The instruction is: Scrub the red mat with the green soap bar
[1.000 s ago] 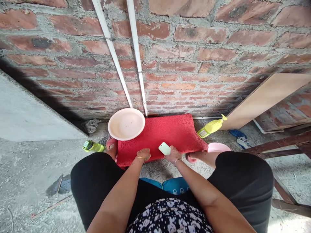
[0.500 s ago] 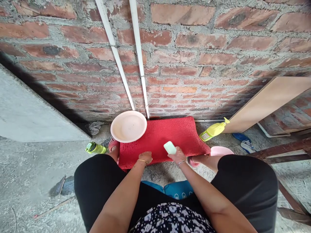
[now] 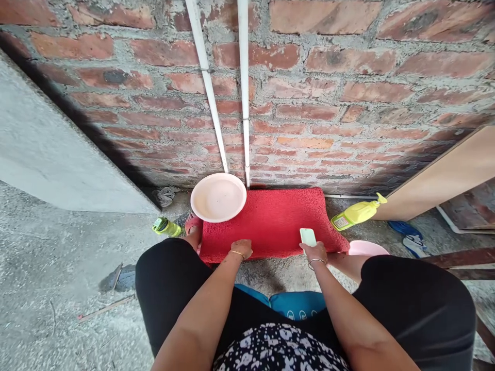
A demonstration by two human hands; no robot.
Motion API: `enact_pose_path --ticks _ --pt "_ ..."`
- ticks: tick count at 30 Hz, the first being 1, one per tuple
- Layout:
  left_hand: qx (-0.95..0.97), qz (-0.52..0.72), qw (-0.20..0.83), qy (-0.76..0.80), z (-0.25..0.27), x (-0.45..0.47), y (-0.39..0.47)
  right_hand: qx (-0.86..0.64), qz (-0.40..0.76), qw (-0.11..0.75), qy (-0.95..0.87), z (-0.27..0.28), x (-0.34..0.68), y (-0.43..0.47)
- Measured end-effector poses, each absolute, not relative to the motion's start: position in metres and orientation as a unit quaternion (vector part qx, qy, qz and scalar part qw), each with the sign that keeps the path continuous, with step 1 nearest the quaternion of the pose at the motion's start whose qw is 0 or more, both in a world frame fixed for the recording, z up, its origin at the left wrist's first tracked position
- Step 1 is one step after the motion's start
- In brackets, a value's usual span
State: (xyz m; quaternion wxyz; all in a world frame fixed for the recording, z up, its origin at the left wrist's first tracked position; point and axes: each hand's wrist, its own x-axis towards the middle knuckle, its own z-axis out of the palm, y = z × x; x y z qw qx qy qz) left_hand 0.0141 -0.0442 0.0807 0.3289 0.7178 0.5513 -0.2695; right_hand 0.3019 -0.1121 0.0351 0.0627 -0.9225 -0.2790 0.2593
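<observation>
- Head view, at the left: a green bottle (image 3: 167,226) lies on the floor near the person's foot, well apart from both hands.
- Next, a pale pink basin (image 3: 218,197) overlaps the back left corner of the red cloth (image 3: 278,221), beyond the left hand (image 3: 242,248).
- The left hand is at the cloth's near edge, fingers curled; whether it grips anything, I cannot tell.
- Between the hands, which are well apart, the red cloth spreads toward the wall.
- The right hand (image 3: 316,252) is closed around the lower end of a pale green slab (image 3: 308,237); its far end points toward the wall, over the cloth's right part, to the right of the left hand.
- Farther right, a yellow pump bottle (image 3: 355,215) leans beside the cloth, out of the right hand's grasp.
</observation>
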Motion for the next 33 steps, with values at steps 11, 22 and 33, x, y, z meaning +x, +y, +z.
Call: enact_pose_path --ticks 11,22,33 --pt "0.722 -0.273 0.322 0.548 0.077 0.008 -0.045 -0.77 0.28 0.0 -0.574 0.043 0.174 -0.089" --pt "0.711 -0.274 0.34 0.551 0.084 0.016 -0.042 -0.94 0.227 0.112 -0.229 0.039 0.317 -0.11" --pt "0.725 -0.273 0.323 0.543 0.085 0.01 -0.048 -0.767 0.274 -0.013 -0.58 0.042 0.188 -0.088"
